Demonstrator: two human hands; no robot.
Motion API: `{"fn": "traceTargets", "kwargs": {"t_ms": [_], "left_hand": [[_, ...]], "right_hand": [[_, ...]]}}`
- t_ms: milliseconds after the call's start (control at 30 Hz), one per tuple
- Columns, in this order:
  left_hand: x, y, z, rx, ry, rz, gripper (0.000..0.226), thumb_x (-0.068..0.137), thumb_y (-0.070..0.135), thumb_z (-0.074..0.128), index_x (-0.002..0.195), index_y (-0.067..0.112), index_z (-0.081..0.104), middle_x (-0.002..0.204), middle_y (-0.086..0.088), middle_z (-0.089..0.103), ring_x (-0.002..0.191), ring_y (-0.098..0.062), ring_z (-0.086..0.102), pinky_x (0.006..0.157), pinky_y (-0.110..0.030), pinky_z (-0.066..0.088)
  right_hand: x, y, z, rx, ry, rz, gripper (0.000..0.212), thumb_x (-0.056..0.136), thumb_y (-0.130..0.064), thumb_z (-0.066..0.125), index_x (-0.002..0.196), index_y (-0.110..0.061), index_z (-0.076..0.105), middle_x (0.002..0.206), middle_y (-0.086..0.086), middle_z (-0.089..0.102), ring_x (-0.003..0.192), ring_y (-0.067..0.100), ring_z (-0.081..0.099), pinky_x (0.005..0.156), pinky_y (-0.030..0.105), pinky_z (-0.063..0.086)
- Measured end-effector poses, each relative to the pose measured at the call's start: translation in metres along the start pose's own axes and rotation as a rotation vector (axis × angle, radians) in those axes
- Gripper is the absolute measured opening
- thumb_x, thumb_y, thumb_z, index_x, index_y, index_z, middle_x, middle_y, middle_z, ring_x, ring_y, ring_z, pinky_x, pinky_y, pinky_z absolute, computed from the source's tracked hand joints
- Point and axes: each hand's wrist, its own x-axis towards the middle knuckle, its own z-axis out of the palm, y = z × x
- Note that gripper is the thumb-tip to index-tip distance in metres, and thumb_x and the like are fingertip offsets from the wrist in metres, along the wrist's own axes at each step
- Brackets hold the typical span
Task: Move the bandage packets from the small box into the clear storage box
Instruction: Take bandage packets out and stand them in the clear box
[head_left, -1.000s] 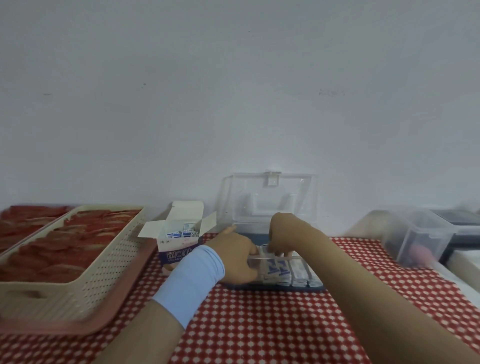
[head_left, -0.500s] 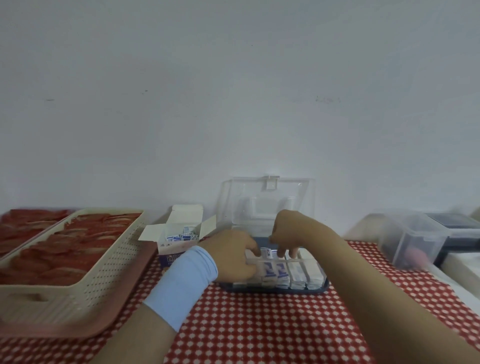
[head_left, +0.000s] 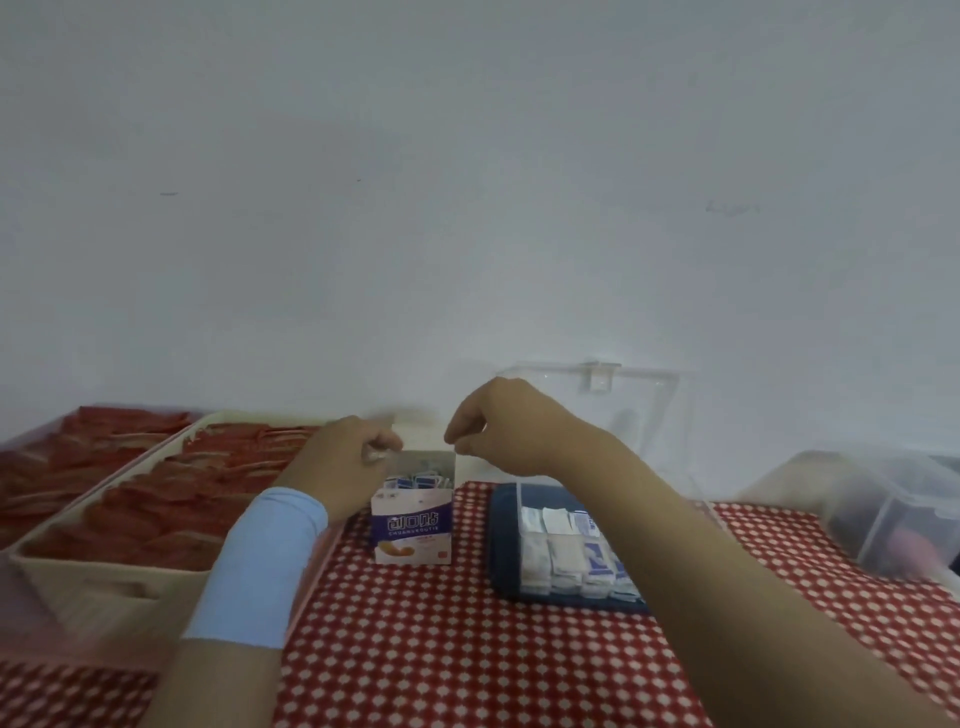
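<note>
Pinching what looks like the left flap of the small box, the left hand, with a pale blue wristband behind it, steadies the carton. The right hand hangs over the open top with its fingertips drawn together; the blur makes it impossible to tell whether they have a packet between them or nothing.

Bandage packets stand on end inside the carton, so the step in hand appears to be another pick from it. Next the right hand would need to lift a packet clear and carry it a short way right to the clear storage box, just beside the carton, where stored packets already lie in a row. Its lid stands open behind.

Everything sits on a red-and-white checked tablecloth. A cream basket of red items lies at the left and a translucent container at the right. Beyond rises a plain white wall.
</note>
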Motion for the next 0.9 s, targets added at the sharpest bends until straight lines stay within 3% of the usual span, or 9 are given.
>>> {"fn": "traceTargets", "kwargs": {"t_ms": [133, 333, 500, 667, 900], "left_hand": [[0.004, -0.013, 0.000, -0.005, -0.034, -0.013, 0.025, 0.093, 0.018, 0.060, 0.115, 0.026, 0.069, 0.120, 0.006, 0.060, 0.096, -0.004, 0.056, 0.081, -0.017, 0.039], [0.007, -0.019, 0.002, -0.058, -0.047, -0.011, 0.029, 0.092, 0.015, 0.060, 0.116, 0.027, 0.069, 0.122, 0.006, 0.060, 0.098, -0.006, 0.058, 0.084, -0.018, 0.040], [0.008, -0.018, 0.001, -0.088, -0.060, -0.020, 0.033, 0.091, 0.011, 0.058, 0.118, 0.025, 0.070, 0.121, 0.005, 0.062, 0.096, -0.007, 0.060, 0.084, -0.020, 0.042], [0.008, -0.018, 0.002, -0.095, -0.048, -0.027, 0.031, 0.089, 0.011, 0.062, 0.115, 0.026, 0.070, 0.117, 0.002, 0.061, 0.097, -0.011, 0.062, 0.084, -0.023, 0.044], [0.009, -0.016, 0.002, -0.073, -0.024, -0.020, 0.029, 0.090, 0.015, 0.063, 0.116, 0.027, 0.070, 0.118, 0.003, 0.059, 0.102, -0.012, 0.059, 0.087, -0.024, 0.044]], "right_hand": [[0.022, -0.016, 0.022, -0.178, -0.051, -0.039, 0.021, 0.092, -0.021, 0.069, 0.111, -0.028, 0.076, 0.110, -0.010, 0.073, 0.097, 0.009, 0.066, 0.088, 0.031, 0.055], [0.047, -0.021, 0.039, -0.439, -0.228, -0.076, 0.025, 0.091, -0.019, 0.066, 0.108, -0.035, 0.076, 0.102, -0.009, 0.072, 0.082, 0.012, 0.064, 0.079, 0.031, 0.058], [0.056, -0.025, 0.047, -0.520, -0.218, -0.059, 0.023, 0.092, -0.023, 0.064, 0.112, -0.030, 0.075, 0.103, -0.004, 0.069, 0.088, 0.018, 0.065, 0.075, 0.030, 0.055], [0.054, -0.026, 0.054, -0.547, -0.234, -0.052, 0.017, 0.093, -0.029, 0.064, 0.103, -0.029, 0.078, 0.086, -0.006, 0.064, 0.069, 0.013, 0.056, 0.062, 0.026, 0.046], [0.044, -0.020, 0.049, -0.478, -0.177, -0.078, 0.016, 0.092, -0.033, 0.066, 0.104, -0.031, 0.075, 0.101, -0.006, 0.072, 0.087, 0.016, 0.063, 0.071, 0.028, 0.050]]}}
